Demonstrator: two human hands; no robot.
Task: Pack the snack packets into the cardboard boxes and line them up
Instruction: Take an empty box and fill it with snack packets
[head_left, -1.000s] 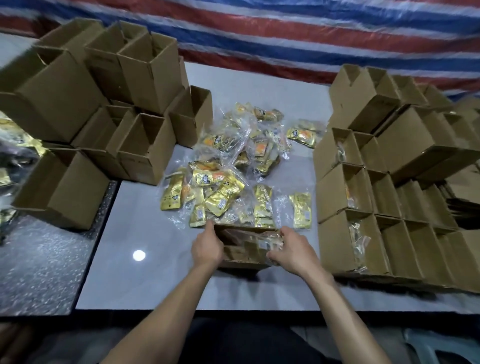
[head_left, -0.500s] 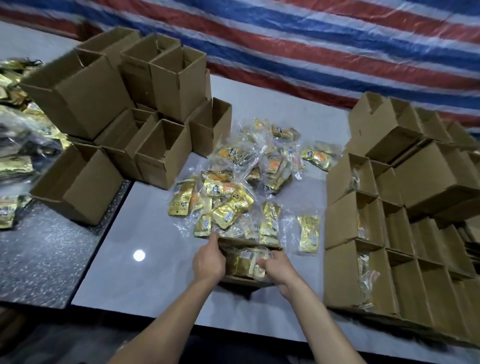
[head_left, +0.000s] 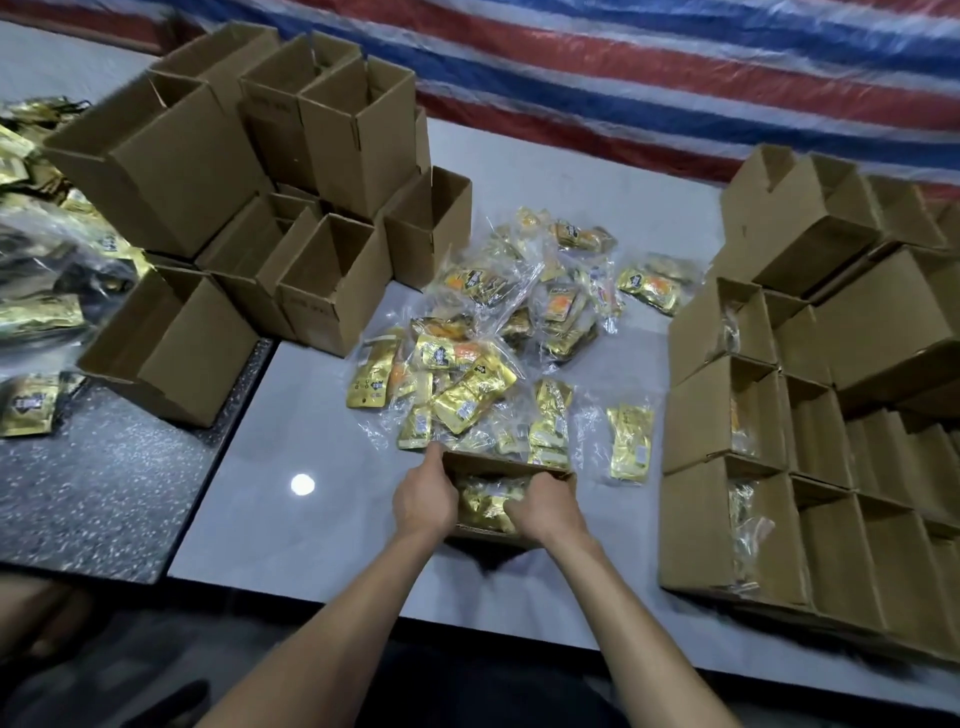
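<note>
A small open cardboard box (head_left: 498, 463) sits on the white table (head_left: 311, 530) in front of me, with gold snack packets (head_left: 485, 501) inside. My left hand (head_left: 423, 501) grips the box's left wall. My right hand (head_left: 545, 506) presses down on the packets inside the box, fingers curled over them. Just behind the box lies a loose pile of gold and clear snack packets (head_left: 467, 395). One packet (head_left: 631, 441) lies apart to the right.
Empty open boxes (head_left: 332, 291) are stacked at the back left. Rows of filled boxes (head_left: 727, 519) stand along the right edge. More gold packets (head_left: 31, 410) lie on the dark speckled table at the left. A striped tarp hangs behind.
My right hand has moved from the box's right wall into the box, onto the packets. My left hand stays on the left wall. The view has shifted left.
</note>
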